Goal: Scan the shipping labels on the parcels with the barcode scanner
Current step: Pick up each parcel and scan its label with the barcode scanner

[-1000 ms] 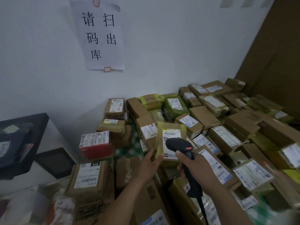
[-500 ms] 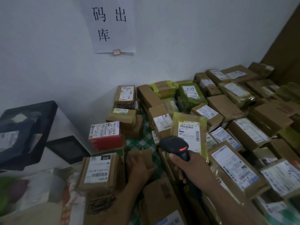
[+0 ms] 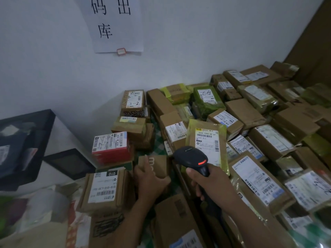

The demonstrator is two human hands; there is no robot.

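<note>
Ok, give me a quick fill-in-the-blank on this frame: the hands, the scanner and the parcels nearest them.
1. The right hand grips the black handheld barcode scanner, whose top shows a ____ light.
2. The left hand holds a small brown cardboard box printed with ____ lettering.
3. The brown carton with a white label, beside that hand, carries a black tag reading ____.
4. The yellow-green padded mailer beyond the scanner lies label side ____.

Missing words: red; white; 010; up.
</note>
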